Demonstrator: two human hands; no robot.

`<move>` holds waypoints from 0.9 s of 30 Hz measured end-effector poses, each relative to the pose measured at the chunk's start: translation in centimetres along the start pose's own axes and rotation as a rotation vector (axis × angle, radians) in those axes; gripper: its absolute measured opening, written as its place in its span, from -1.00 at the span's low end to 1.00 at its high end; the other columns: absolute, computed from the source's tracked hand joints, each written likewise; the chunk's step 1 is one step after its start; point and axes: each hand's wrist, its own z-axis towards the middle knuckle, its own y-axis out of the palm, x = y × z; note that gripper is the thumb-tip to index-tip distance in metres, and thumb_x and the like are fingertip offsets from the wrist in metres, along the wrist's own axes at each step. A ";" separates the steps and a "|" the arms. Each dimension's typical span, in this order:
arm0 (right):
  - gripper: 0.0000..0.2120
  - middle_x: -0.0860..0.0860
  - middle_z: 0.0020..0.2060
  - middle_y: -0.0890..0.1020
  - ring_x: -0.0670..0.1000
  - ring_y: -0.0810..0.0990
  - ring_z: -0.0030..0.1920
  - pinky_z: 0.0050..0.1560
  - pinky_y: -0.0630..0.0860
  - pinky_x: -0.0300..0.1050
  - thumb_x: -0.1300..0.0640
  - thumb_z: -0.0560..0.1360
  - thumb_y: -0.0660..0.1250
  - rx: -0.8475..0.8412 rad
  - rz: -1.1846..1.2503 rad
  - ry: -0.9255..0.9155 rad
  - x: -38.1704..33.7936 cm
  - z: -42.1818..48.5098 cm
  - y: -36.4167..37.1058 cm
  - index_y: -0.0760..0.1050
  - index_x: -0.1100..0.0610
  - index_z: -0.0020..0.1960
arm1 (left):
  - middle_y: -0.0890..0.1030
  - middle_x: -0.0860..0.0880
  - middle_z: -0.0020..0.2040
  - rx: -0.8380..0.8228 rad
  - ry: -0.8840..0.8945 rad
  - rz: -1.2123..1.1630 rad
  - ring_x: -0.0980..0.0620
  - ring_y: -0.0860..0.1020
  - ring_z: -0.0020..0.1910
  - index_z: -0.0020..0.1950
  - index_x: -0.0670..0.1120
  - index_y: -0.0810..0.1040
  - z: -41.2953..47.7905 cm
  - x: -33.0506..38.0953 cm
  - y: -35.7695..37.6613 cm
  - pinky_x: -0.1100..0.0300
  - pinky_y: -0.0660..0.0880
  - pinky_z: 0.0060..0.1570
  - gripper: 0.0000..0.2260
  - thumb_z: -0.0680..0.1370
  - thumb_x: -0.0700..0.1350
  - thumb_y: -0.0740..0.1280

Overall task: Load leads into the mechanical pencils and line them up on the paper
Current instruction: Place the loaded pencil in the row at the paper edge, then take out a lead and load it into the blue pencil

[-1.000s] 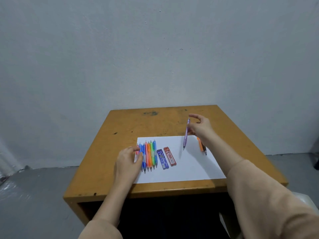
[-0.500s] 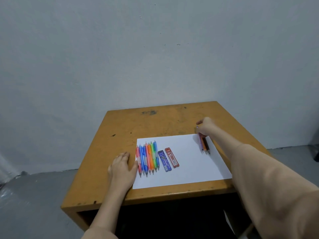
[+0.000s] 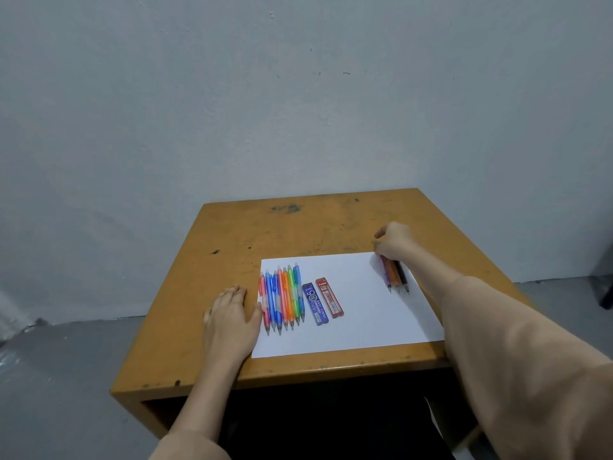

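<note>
A white paper (image 3: 358,327) lies on a wooden table (image 3: 298,224). Along its left side several coloured mechanical pencils (image 3: 283,297) lie in a row, tips toward me. Next to them are a blue lead case (image 3: 314,303) and a red lead case (image 3: 329,297). At the paper's far right corner a purple pencil (image 3: 385,275), an orange pencil (image 3: 393,276) and a black pencil (image 3: 402,276) lie side by side. My right hand (image 3: 393,242) sits at their top ends, its curled fingers pinching the purple pencil's top. My left hand (image 3: 230,320) rests flat on the table, thumb at the paper's left edge.
A grey wall rises behind the table and a grey floor (image 3: 66,376) lies around it. Bare wood shows beyond the paper's far edge, with dark stains (image 3: 287,208). A dark object (image 3: 605,283) stands at the right edge of the view.
My right hand carried the purple pencil from mid-air over the paper to the right and laid it beside the orange and black pencils. My left hand slid off the pencil row onto the table.
</note>
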 end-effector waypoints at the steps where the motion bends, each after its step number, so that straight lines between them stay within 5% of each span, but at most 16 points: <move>1: -0.66 0.14 0.21 0.52 0.09 0.53 -0.03 -0.21 0.43 -0.18 0.26 0.52 0.29 0.000 0.004 0.002 0.0 0.0 0.0 0.50 0.17 0.28 | 0.25 0.01 0.51 0.001 -0.001 0.002 0.02 0.16 0.49 0.50 -0.05 0.27 0.0 0.0 0.0 0.01 0.07 0.45 -0.48 0.60 0.17 0.15; 8: -0.71 0.13 0.21 0.51 0.10 0.54 0.04 -0.17 0.43 -0.18 0.26 0.52 0.30 0.008 0.064 -0.014 -0.4 -0.7 -0.4 0.51 0.17 0.24 | 0.26 0.02 0.50 -0.002 -0.005 0.002 0.02 0.17 0.49 0.49 -0.04 0.28 0.0 0.0 0.0 0.00 0.07 0.45 -0.48 0.59 0.17 0.16; 12: -0.71 0.11 -0.15 0.56 0.02 0.52 -0.30 -0.35 0.43 -0.24 0.32 0.45 0.34 -0.020 0.205 -0.050 -2.0 -1.4 -1.0 0.56 0.15 0.15 | 0.27 0.02 0.50 -0.001 -0.007 0.005 0.02 0.17 0.49 0.49 -0.04 0.29 0.0 -0.1 0.1 0.01 0.07 0.45 -0.48 0.59 0.18 0.15; 15: -0.74 0.05 -0.32 0.56 -0.05 0.52 -0.38 -0.34 0.45 -0.24 0.30 0.44 0.37 -0.076 0.286 -0.168 -3.8 -3.0 -1.2 0.58 0.12 0.10 | 0.27 0.03 0.50 0.003 -0.010 0.009 0.03 0.17 0.49 0.49 -0.03 0.29 0.0 0.0 0.1 0.00 0.07 0.45 -0.48 0.59 0.18 0.15; 22: -0.64 -0.04 -0.20 0.55 -0.09 0.51 -0.20 -0.20 0.46 -0.23 0.15 0.47 0.43 -0.358 0.269 -0.406 -7.6 -6.2 1.9 0.52 0.13 0.25 | 0.28 0.03 0.49 0.010 -0.009 -0.023 0.04 0.17 0.48 0.48 -0.03 0.30 -0.1 0.0 0.0 0.02 0.06 0.45 -0.50 0.59 0.16 0.15; 27: -0.44 0.05 0.15 0.57 0.02 0.58 0.04 -0.01 0.53 -0.14 0.01 0.42 0.48 -0.433 0.091 -0.437 -8.7 -5.9 4.6 0.42 0.10 0.37 | 0.30 0.03 0.48 0.014 -0.020 -0.031 0.04 0.18 0.48 0.47 -0.03 0.32 0.0 0.1 0.0 0.02 0.08 0.45 -0.51 0.59 0.14 0.17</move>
